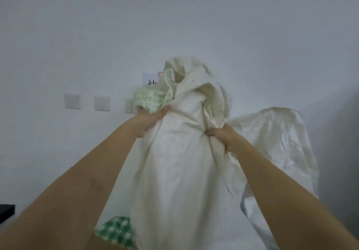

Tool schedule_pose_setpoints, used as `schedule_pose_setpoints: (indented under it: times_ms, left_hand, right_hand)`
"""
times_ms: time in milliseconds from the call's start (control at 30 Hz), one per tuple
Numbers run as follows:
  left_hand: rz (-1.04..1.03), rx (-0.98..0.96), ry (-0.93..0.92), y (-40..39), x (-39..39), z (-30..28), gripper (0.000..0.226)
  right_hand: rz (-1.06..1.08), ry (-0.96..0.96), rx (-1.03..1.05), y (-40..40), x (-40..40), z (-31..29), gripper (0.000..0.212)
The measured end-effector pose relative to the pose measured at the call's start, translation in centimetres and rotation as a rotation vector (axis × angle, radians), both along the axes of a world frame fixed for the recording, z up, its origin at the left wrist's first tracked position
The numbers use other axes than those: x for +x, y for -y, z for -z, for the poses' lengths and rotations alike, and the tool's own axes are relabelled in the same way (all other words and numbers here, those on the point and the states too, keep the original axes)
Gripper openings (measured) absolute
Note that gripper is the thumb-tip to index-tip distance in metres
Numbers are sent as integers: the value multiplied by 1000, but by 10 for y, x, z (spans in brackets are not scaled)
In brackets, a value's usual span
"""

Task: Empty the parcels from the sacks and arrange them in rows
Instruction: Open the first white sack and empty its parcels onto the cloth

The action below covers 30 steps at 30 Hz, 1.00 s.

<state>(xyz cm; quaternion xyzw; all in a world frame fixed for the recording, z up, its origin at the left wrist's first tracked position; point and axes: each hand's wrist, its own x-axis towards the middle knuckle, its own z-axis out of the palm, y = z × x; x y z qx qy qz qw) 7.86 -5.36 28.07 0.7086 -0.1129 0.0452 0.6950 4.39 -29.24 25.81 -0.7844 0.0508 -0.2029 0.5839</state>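
Note:
I hold a white woven sack [180, 152] up in front of me, hanging down between my arms. My left hand [149, 120] grips its left side near a green-printed patch [148, 99] at the top. My right hand [221, 135] clutches a bunch of its fabric on the right. At the sack's lower left a green and white checked piece [116, 230] shows; whether it is a parcel I cannot tell. A second white sack [279, 143] stands crumpled behind on the right.
A pale wall fills the background, with three white switch plates [72, 100] in a row and a paper notice [150, 80] partly hidden by the sack. A dark edge [6, 211] juts in at the far left.

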Motion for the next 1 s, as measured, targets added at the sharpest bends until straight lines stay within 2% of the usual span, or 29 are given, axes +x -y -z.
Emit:
schedule_pose_setpoints:
  times_ms: [33, 67, 133, 200, 267, 333, 400, 500, 533, 600, 667, 733, 800, 867, 933, 1000]
  left_hand:
    - [-68, 0, 36, 1, 2, 0, 137]
    - [-127, -33, 59, 2, 0, -4, 130]
    - [-216, -165, 113, 1, 0, -11, 99]
    - [-254, -179, 201, 5, 4, -17, 78]
    - [-269, -75, 281, 13, 3, -25, 52]
    - [-308, -30, 361, 14, 1, -44, 32]
    - [-340, 24, 377, 5, 1, -59, 27]
    - [-338, 278, 382, -5, 6, -60, 11]
    - [-370, 295, 390, -10, 8, -60, 7]
    - [-434, 255, 390, -22, 12, -65, 7]
    - [-444, 209, 355, -31, 15, -68, 18]
    - [-464, 246, 340, -33, 18, -63, 30]
    - [-503, 254, 320, -33, 19, -55, 27]
    - [-529, 200, 266, -35, 21, -50, 26]
    - [-516, 148, 218, -38, 23, -49, 32]
    - [-484, 122, 181, -37, 20, -51, 34]
  right_hand:
    - [7, 8, -25, 1, 1, -3, 48]
    - [32, 60, -11, 1, -3, -9, 36]
    - [54, 179, 71, 1, -5, -22, 24]
    - [103, 202, 17, 5, -1, -29, 26]
    - [175, 197, -82, 5, 2, -34, 34]
    - [204, 296, -72, 3, 4, -46, 29]
    - [215, 318, -48, 2, 3, -55, 28]
    - [159, 160, -159, 3, 6, -58, 42]
    - [175, 200, -175, 1, 4, -61, 40]
    - [202, 337, -103, 0, 1, -65, 31]
    - [214, 266, -47, 1, 1, -55, 30]
    - [189, 104, -160, 3, 8, -35, 49]
    - [160, 106, -234, 2, 12, -25, 65]
    - [85, 242, -143, -3, 10, -23, 75]
    - [-40, 464, -34, -9, 4, -19, 82]
    - [-152, 650, -82, -18, -3, -17, 82]
